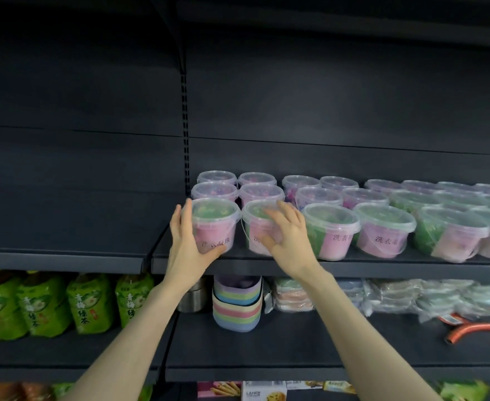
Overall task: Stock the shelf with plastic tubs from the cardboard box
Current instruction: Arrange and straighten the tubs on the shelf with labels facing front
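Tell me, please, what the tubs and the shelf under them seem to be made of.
The front left tub looks like clear, glossy plastic: the pink and green contents show through wall and lid. The shelf seems to be painted sheet metal, matt dark grey, with a thin folded front edge; the look alone leaves that open.
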`<control>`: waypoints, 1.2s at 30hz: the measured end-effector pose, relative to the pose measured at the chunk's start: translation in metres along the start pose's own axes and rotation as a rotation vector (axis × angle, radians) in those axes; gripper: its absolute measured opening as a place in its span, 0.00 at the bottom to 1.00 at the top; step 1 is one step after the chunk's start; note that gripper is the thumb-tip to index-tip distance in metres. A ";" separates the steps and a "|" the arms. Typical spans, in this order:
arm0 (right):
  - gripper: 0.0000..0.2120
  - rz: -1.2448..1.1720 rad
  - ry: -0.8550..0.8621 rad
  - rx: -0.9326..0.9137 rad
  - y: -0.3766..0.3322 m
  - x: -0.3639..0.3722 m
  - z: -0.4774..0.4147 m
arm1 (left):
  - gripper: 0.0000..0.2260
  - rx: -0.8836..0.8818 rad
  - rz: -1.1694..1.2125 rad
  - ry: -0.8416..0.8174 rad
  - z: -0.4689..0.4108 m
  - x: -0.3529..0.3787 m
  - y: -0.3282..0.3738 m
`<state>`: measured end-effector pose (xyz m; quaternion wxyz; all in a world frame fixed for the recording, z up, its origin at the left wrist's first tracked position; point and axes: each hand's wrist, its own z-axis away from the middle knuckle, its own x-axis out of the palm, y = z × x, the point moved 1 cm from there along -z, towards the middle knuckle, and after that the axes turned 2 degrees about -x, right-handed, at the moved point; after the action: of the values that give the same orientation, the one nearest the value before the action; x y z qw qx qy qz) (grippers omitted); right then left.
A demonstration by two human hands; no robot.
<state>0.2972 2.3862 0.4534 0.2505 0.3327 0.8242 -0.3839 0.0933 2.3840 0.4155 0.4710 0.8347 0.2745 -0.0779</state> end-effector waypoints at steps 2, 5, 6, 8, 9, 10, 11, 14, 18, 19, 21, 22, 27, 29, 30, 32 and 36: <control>0.35 -0.118 0.091 0.028 0.001 0.008 0.010 | 0.55 -0.090 0.043 0.029 0.000 0.002 -0.003; 0.43 -0.293 0.215 0.109 0.006 0.018 0.029 | 0.56 -0.174 0.019 0.094 -0.005 0.004 -0.007; 0.45 -0.309 0.240 0.123 0.008 0.021 0.034 | 0.54 -0.189 0.026 0.106 -0.006 0.004 -0.008; 0.46 -0.277 0.283 0.150 0.009 0.026 0.040 | 0.52 -0.185 0.028 0.108 -0.006 0.001 -0.009; 0.46 -0.249 0.305 0.168 0.010 0.028 0.040 | 0.51 -0.178 0.028 0.102 -0.006 -0.001 -0.010; 0.46 -0.213 0.319 0.190 0.010 0.029 0.040 | 0.51 -0.174 0.028 0.093 -0.006 -0.002 -0.010; 0.46 -0.173 0.321 0.211 0.009 0.032 0.039 | 0.50 -0.176 0.023 0.084 -0.006 -0.002 -0.011; 0.43 -0.120 0.328 0.237 0.008 0.039 0.039 | 0.50 -0.175 -0.008 0.060 -0.006 -0.003 -0.012; 0.40 -0.189 0.334 0.253 0.013 0.042 0.040 | 0.54 -0.208 -0.021 0.037 -0.009 -0.006 -0.014; 0.41 -0.197 0.326 0.277 0.015 0.042 0.038 | 0.55 -0.215 -0.022 0.037 -0.009 -0.006 -0.014; 0.47 -0.203 0.297 0.335 0.016 0.042 0.031 | 0.54 -0.218 -0.019 0.037 -0.009 -0.006 -0.013; 0.52 -0.209 0.272 0.358 0.015 0.042 0.026 | 0.54 -0.218 -0.012 0.036 -0.009 -0.006 -0.013; 0.57 -0.182 0.202 0.402 0.016 0.043 0.008 | 0.53 -0.251 -0.014 0.005 -0.011 -0.008 -0.016; 0.55 -0.172 0.211 0.404 0.020 0.043 0.009 | 0.54 -0.261 -0.026 -0.002 -0.011 -0.008 -0.016; 0.54 -0.177 0.214 0.404 0.021 0.043 0.010 | 0.54 -0.260 -0.031 -0.003 -0.010 -0.007 -0.016; 0.54 -0.192 0.220 0.398 0.024 0.043 0.012 | 0.54 -0.257 -0.039 -0.004 -0.009 -0.005 -0.016; 0.54 -0.220 0.205 0.387 0.029 0.040 0.013 | 0.50 -0.254 -0.059 -0.013 -0.008 -0.004 -0.015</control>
<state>0.2948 2.4039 0.4059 0.0539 0.3199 0.7877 -0.5237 0.0812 2.3957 0.4105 0.5723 0.7593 0.3035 -0.0615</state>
